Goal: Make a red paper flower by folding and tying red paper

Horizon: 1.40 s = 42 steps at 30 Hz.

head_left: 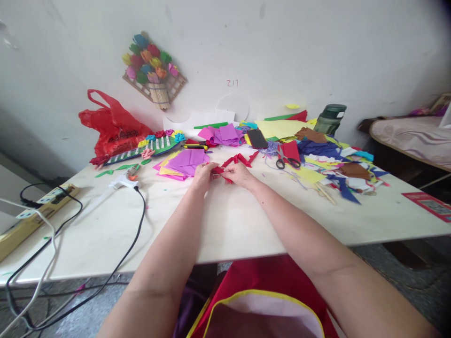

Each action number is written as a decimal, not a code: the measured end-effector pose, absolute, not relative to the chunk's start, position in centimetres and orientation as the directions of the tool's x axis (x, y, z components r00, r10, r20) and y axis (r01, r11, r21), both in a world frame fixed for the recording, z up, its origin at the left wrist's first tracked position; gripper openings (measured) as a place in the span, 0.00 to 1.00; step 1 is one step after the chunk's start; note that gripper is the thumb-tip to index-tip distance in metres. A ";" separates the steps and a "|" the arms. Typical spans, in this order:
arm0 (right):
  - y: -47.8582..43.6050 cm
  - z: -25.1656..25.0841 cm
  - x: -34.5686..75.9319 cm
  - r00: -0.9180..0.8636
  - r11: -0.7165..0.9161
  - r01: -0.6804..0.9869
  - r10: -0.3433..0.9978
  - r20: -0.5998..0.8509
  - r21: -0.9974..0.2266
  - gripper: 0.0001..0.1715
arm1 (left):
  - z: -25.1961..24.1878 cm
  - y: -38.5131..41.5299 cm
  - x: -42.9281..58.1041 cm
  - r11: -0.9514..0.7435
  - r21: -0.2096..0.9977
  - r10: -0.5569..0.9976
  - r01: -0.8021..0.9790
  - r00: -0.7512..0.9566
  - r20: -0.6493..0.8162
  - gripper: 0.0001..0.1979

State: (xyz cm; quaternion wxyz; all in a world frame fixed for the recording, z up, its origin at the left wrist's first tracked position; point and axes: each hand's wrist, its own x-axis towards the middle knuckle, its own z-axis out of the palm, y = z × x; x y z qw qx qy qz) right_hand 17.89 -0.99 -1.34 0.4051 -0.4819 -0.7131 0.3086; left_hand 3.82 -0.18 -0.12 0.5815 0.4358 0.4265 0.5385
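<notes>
My left hand [206, 174] and my right hand [238, 174] come together over the middle of the table, both with fingers pinched on one small piece of red paper [219, 170]. Just behind the hands lie folded red paper strips [251, 159], some partly covered by my right hand. To the left of my left hand is a fanned stack of purple, pink and yellow paper sheets [186, 161]. Black-handled scissors [287, 159] rest to the right, their blades over a red sheet [291, 149].
A glue gun [126, 180] with a black cord lies left, near a power strip [38, 211]. Paper scraps [345, 164] heap at the right, before a green bottle [330, 119]. A dark phone [257, 139], a red plastic bag [112, 124] and a flower-decorated panel [141, 152] sit toward the wall.
</notes>
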 end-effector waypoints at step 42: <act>-1.5 -1.0 16.7 -0.009 0.081 -0.136 0.997 0.083 -0.987 0.11 | -0.6 -1.9 4.5 -0.174 0.935 0.984 -0.310 -0.020 0.177 0.20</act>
